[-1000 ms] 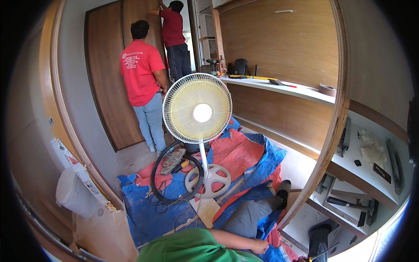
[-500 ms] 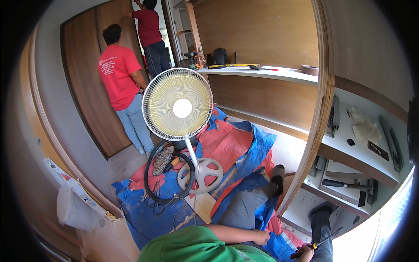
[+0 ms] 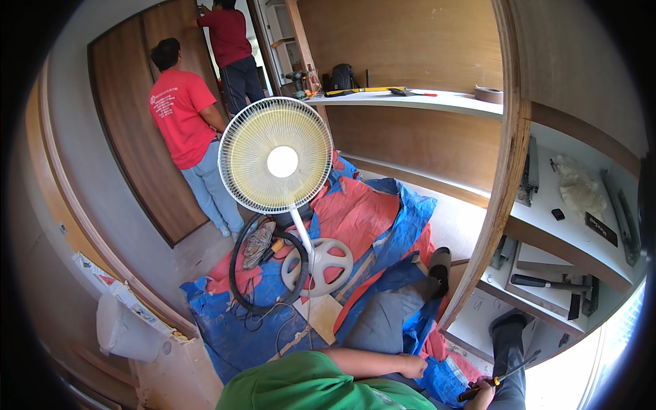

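In my right hand, near the lower right edge, is a screwdriver with a black and yellow handle. Its long shaft points up and to the right, in front of my lower leg. My left hand is curled closed beside my bent leg, over the tarp. Whether anything is inside that fist is hidden. To the right of my hands stands a low open shelf unit, where a hammer with a black grip lies on a lower level.
A white standing fan rises from the blue and red tarp, with a coiled black hose by its base. Two people, one in a red shirt, one in a dark red shirt, stand by brown door panels. A long shelf carries tools.
The whole view has shifted slightly. My right hand with the screwdriver appears a little higher and further right; my left hand stays closed in nearly the same place.
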Demonstrator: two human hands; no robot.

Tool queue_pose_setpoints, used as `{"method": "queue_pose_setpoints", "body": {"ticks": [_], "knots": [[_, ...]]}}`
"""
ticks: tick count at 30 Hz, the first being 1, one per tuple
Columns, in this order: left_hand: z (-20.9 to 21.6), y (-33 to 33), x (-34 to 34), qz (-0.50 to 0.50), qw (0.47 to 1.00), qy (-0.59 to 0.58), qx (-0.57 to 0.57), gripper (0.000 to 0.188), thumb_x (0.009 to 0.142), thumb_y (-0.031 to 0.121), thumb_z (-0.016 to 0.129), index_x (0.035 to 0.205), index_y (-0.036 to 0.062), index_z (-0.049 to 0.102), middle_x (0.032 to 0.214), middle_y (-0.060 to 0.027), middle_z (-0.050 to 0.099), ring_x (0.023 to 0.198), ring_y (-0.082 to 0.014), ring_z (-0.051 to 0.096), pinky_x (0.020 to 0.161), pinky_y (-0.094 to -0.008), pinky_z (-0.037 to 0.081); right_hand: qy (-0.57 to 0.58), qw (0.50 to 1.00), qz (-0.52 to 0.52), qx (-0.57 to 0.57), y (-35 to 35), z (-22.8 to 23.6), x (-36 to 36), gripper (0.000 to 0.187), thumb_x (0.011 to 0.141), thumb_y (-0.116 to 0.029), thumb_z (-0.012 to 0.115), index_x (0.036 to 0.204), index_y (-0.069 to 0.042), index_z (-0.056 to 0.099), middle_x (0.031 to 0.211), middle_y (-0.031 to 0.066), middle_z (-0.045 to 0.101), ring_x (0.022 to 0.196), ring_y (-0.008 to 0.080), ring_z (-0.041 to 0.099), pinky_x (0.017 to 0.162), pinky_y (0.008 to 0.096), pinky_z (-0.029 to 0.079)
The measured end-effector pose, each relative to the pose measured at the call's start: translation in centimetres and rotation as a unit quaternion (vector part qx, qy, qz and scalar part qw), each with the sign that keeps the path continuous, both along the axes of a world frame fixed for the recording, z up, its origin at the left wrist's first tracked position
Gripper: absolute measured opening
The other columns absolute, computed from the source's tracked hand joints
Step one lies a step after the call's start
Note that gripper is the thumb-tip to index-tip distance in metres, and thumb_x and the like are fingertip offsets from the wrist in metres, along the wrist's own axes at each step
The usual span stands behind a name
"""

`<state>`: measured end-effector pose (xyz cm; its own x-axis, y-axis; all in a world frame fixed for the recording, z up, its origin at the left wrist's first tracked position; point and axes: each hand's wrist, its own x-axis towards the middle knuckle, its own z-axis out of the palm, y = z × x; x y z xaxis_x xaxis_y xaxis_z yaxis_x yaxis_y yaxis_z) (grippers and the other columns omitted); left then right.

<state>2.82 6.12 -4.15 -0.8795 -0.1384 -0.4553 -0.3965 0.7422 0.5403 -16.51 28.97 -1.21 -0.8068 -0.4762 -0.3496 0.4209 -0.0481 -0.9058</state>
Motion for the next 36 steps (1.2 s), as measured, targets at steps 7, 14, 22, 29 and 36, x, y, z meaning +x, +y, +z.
{"method": "queue_pose_setpoints", "body": {"ticks": [7,14,22,29,36], "knots": [[0.9,0.2,0.2,0.016,1.000,0.000,0.004,0.030,0.089,0.036,0.067,0.097,0.0066,0.071,0.099,-0.0170,0.073,0.096,-0.0346,0.070,0.083,-0.0479,0.054,-0.031,0.999,-0.003,0.009,0.0,-0.8,-0.3,0.011,0.094,-0.007,0.055,0.100,0.002,0.060,0.073,0.0118,0.061,0.053,0.0175,0.055,0.046,0.0295,0.043],[1.8,0.3,0.3,0.035,0.999,-0.001,0.018,0.031,0.088,0.033,0.066,0.100,0.0056,0.072,0.104,-0.0203,0.073,0.100,-0.0360,0.070,0.086,-0.0494,0.054,-0.051,0.999,-0.002,0.014,-0.1,-0.6,-0.4,0.010,0.092,-0.005,0.055,0.101,0.000,0.058,0.075,0.0126,0.061,0.052,0.0171,0.053,0.044,0.0298,0.042],[1.5,0.3,0.2,0.029,1.000,0.003,0.010,0.031,0.088,0.033,0.066,0.101,0.0052,0.072,0.102,-0.0199,0.074,0.099,-0.0356,0.071,0.086,-0.0491,0.054,-0.089,0.996,-0.007,-0.006,-0.3,-1.3,-0.7,0.016,0.089,-0.001,0.058,0.105,-0.004,0.056,0.078,0.0110,0.060,0.047,0.0122,0.045,0.039,0.0277,0.036],[0.8,0.3,0.2,0.027,1.000,0.007,0.012,0.031,0.087,0.033,0.067,0.099,0.0049,0.072,0.101,-0.0195,0.074,0.097,-0.0353,0.071,0.084,-0.0494,0.054,-0.096,0.995,-0.012,0.004,0.0,-1.9,-1.0,0.015,0.090,-0.002,0.059,0.104,-0.004,0.056,0.078,0.0122,0.060,0.046,0.0126,0.044,0.038,0.0282,0.035],[0.7,0.3,0.2,0.019,1.000,0.008,0.000,0.031,0.090,0.034,0.066,0.099,0.0048,0.071,0.101,-0.0186,0.073,0.098,-0.0351,0.071,0.085,-0.0474,0.054,-0.072,0.997,-0.002,0.006,0.1,-1.6,-0.8,0.011,0.092,-0.006,0.061,0.102,-0.003,0.058,0.077,0.0124,0.060,0.049,0.0158,0.049,0.040,0.0299,0.038]]}}
